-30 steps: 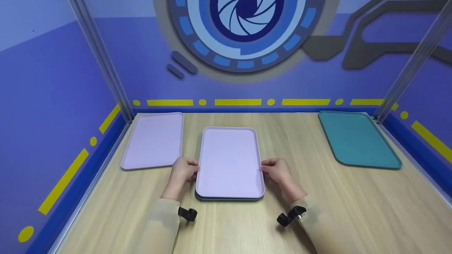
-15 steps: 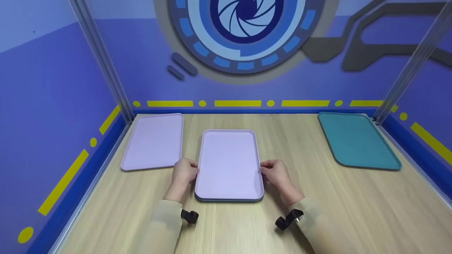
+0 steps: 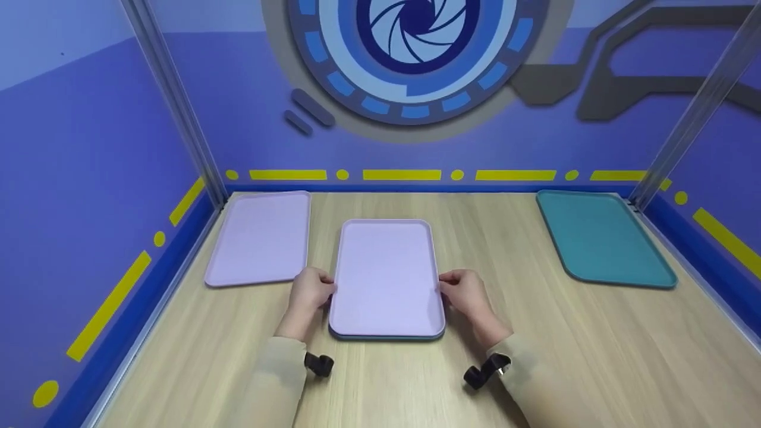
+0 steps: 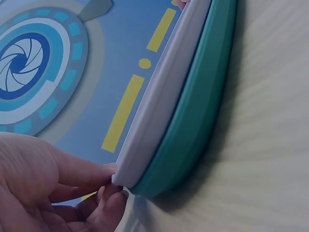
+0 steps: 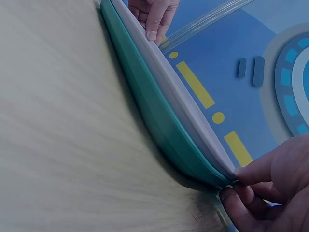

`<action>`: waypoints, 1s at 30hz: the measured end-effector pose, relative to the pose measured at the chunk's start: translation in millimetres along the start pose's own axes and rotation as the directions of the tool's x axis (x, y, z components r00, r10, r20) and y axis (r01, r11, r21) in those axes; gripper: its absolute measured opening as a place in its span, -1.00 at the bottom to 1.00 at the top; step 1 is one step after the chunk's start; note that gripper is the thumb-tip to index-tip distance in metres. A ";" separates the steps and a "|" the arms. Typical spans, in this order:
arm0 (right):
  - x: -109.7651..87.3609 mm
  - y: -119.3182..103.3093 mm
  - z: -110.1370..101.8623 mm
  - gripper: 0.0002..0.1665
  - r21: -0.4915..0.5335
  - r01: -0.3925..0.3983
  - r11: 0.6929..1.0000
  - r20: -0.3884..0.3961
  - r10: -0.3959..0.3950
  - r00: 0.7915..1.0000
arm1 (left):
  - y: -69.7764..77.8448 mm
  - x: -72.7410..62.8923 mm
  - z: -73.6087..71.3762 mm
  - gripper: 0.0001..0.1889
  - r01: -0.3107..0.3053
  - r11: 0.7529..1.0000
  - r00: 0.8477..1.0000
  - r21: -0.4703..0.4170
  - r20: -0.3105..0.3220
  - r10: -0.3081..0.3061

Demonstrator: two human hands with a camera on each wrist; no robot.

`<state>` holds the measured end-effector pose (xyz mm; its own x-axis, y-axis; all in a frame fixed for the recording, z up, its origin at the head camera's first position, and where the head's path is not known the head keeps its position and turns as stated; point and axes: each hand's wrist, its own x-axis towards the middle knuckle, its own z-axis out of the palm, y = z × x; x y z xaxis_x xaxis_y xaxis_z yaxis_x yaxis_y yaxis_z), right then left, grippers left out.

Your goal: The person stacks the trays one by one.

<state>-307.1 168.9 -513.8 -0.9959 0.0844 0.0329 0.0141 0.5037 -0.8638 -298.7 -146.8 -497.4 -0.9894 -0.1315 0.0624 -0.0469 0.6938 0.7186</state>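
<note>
A lilac tray [image 3: 386,276] lies stacked over a teal tray [image 3: 386,338] in the middle of the table. Only the lower tray's near edge shows in the head view; its side wall is plain in both wrist views. My left hand [image 3: 311,289] pinches the lilac tray's left rim, thumb on top and fingers tucked below. On the opposite long side, my right hand [image 3: 465,291] pinches the rim about level with the left. In the right wrist view, the right fingertips [image 5: 231,193] sit right beneath the two rims.
Another lilac tray [image 3: 261,238] lies at the back left, its near right corner close to the left hand. A second teal tray [image 3: 603,238] lies at the back right. Printed panels [image 3: 416,148] wall in the wooden table [image 3: 380,386] at the back and sides.
The held lilac tray has settled slightly lower and nearer over the teal one, and the gap at the near edge has narrowed. Both hands keep their pinch; little moves in the last half second.
</note>
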 end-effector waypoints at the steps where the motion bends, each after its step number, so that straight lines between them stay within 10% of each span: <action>1: 0.0 0.2 0.0 -0.80 -0.001 0.000 1.000 -0.001 0.000 1.000 | -0.4 0.2 -0.1 -0.93 0.000 1.000 1.000 -0.004 0.002 0.000; 22: 8.1 -27.4 11.8 -0.60 0.005 0.035 0.999 -0.021 -0.035 0.999 | -6.0 4.5 -15.0 -0.81 0.184 0.958 0.977 -0.218 0.149 -0.154; 30: 16.4 -76.0 51.4 -0.58 0.146 0.180 0.973 0.035 -0.187 0.982 | -34.1 17.3 -60.6 -0.68 0.108 0.979 0.987 -0.171 -0.098 -0.126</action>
<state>-329.1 87.8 -473.4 -0.9834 -0.0411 0.1766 -0.1789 0.3800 -0.9075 -305.9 -215.7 -478.9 -0.9573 -0.2865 0.0390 -0.1292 0.5444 0.8288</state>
